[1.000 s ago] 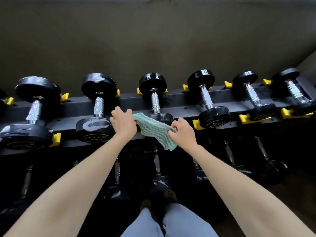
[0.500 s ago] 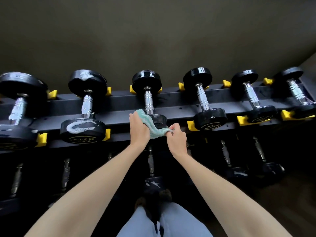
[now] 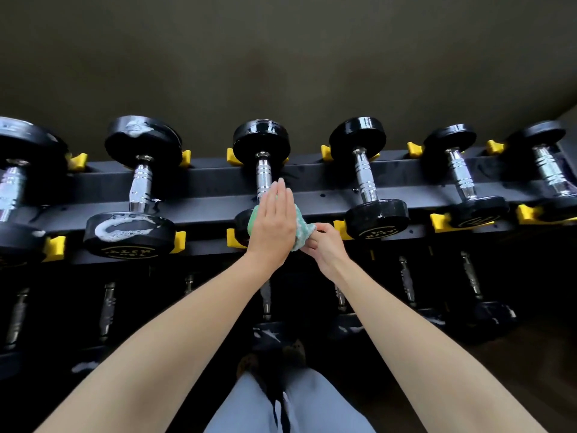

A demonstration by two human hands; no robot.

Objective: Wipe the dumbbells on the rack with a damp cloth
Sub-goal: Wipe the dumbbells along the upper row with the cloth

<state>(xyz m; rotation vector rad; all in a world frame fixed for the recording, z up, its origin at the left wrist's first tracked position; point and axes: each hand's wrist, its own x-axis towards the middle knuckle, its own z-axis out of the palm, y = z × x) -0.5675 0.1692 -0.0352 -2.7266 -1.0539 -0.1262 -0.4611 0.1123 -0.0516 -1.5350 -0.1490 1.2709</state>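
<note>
Left hand [image 3: 274,226] now flattened on cloth [image 3: 301,236] over dumbbell [image 3: 263,173]; right hand [image 3: 324,245] still pinching corner

Green cloth [image 3: 252,222] — bunched on middle dumbbell [image 3: 263,178].

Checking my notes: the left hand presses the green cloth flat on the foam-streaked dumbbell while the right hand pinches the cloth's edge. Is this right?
Wrong dumbbell. The head view shows the left hand pressing the green cloth flat on the middle dumbbell, right of the foam-streaked dumbbell; the right hand pinches its edge.
</note>
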